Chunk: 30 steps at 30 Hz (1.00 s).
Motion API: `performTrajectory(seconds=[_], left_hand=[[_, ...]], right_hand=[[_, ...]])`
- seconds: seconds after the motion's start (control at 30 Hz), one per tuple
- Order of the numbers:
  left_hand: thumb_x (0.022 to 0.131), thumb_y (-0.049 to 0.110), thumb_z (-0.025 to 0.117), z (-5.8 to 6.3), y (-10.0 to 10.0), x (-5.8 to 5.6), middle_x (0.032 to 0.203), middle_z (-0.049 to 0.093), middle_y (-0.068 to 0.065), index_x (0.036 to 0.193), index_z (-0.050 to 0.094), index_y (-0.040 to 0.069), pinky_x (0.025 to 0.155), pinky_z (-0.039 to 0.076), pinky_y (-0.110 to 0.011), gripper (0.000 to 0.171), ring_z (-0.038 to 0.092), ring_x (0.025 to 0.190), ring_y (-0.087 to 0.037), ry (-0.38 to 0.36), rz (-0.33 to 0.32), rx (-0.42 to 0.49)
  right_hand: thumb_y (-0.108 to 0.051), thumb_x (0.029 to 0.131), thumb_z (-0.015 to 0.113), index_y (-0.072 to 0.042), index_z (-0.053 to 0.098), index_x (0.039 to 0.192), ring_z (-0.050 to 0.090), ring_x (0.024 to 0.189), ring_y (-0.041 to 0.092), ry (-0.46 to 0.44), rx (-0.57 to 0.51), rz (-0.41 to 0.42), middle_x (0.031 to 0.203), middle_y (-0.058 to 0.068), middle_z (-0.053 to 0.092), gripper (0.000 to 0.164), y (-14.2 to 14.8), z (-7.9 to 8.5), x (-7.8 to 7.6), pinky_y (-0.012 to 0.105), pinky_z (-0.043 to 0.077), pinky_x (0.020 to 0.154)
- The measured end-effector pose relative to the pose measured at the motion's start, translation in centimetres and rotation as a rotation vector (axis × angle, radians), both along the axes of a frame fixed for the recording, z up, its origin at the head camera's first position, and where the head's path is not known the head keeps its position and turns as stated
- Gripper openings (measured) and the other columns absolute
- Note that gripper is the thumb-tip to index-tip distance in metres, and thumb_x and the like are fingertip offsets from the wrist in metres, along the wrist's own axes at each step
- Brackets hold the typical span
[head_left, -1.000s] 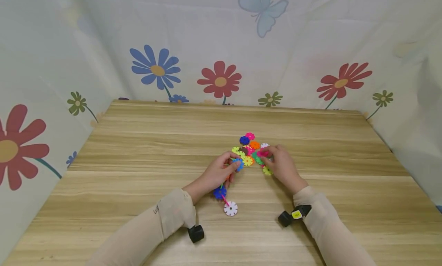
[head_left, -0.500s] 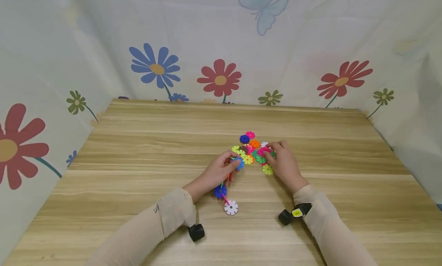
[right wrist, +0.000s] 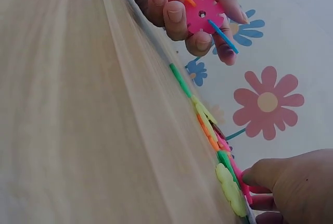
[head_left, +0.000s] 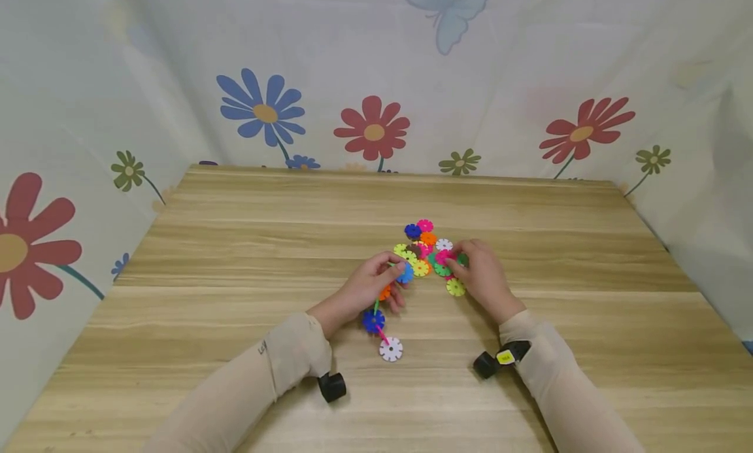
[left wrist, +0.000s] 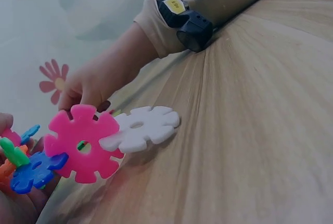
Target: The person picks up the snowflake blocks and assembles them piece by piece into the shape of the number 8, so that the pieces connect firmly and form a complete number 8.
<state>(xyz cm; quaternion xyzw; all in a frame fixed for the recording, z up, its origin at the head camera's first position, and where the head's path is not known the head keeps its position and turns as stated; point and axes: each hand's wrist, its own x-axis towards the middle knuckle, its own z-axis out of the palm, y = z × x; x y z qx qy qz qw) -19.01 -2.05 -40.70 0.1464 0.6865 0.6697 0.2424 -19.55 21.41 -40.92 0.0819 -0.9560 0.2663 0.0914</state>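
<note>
While my left hand [head_left: 369, 282] grips the disc chain [head_left: 373, 322] over the bench [head_left: 265, 234], my right hand [head_left: 479, 275] pinches a pink disc [head_left: 442, 256] at the loose pile [head_left: 420, 268], presumably part selection, the next move likely calling for alignment with the light blue disc [head_left: 405, 274].

1. Head view, up high, gazing forward and down over the table [head_left: 265, 211] to the flowered curtain [head_left: 323, 34], left hand [head_left: 367, 286] and right hand [head_left: 484, 273] both mid-picture.
2. Left wrist camera [head_left: 333, 387], down low and tilted, close on the nearer white disc [left wrist: 151, 127], facing across to the right hand.
3. Right wrist camera [head_left: 485, 365], low and tilted too, table filling its left, facing the left hand beyond the disc pile [right wrist: 231, 190].
4. Shared ground: head and left wrist both catch that white disc; head and right wrist, the pile.
</note>
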Motion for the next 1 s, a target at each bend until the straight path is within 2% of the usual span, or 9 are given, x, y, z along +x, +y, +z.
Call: performTrajectory(seconds=[0.13,0.37,0.57,0.8,0.9,1.0], left_hand=[[0.102,0.026,0.047,-0.2,-0.2,-0.2,0.101,0.063,-0.027,0.119,0.05,0.002,0.054,0.056,-0.03,0.029,0.064,0.056,-0.014,0.002,-0.012,0.013],[0.102,0.027,0.047,-0.1,-0.2,-0.3,0.102,0.062,-0.03,0.12,0.049,0.001,0.054,0.057,-0.031,0.032,0.065,0.057,-0.014,0.019,-0.022,0.042],[0.103,0.025,0.045,0.0,-0.2,-0.2,0.1,0.061,-0.031,0.119,0.05,0.001,0.047,0.051,-0.026,0.03,0.059,0.051,-0.012,0.055,-0.023,0.035],[0.103,0.021,0.044,-0.1,-0.3,-0.1,0.095,0.062,-0.027,0.128,0.049,0.003,0.041,0.043,-0.022,0.031,0.051,0.046,-0.01,0.059,-0.006,0.014],[0.102,0.019,0.046,-0.1,-0.2,0.0,0.091,0.062,-0.022,0.13,0.05,0.005,0.04,0.043,-0.021,0.031,0.05,0.046,-0.01,0.055,0.002,0.022],[0.1,0.019,0.051,-0.1,-0.1,0.0,0.087,0.06,-0.013,0.129,0.052,0.007,0.041,0.043,-0.022,0.031,0.05,0.047,-0.011,0.052,-0.001,0.013]], right_hand=[[-0.019,0.088,0.07,0.002,0.065,0.103,0.053,0.085,0.028,-0.024,-0.018,0.009,0.099,0.018,0.063,0.027,-0.1,0.1,-0.1,0.04,0.046,0.078],[-0.016,0.086,0.072,0.001,0.062,0.117,0.05,0.08,0.024,-0.077,-0.112,0.0,0.098,0.017,0.056,0.036,0.1,0.2,-0.1,0.028,0.041,0.067],[-0.013,0.09,0.067,0.002,0.068,0.105,0.05,0.078,0.022,-0.08,-0.189,0.017,0.09,0.014,0.059,0.021,0.2,0.3,0.2,0.026,0.041,0.066],[-0.015,0.088,0.069,-0.002,0.069,0.101,0.053,0.07,0.014,-0.05,-0.264,0.072,0.083,0.011,0.067,0.018,-0.8,0.7,0.8,0.019,0.044,0.061],[-0.013,0.087,0.07,-0.002,0.067,0.097,0.057,0.061,0.014,-0.065,-0.343,0.118,0.077,0.012,0.067,0.015,-1.4,0.9,1.2,0.019,0.047,0.055],[-0.011,0.088,0.069,-0.002,0.067,0.098,0.061,0.06,0.015,-0.096,-0.415,0.18,0.079,0.014,0.068,0.013,-1.8,0.9,1.6,0.021,0.052,0.056]])
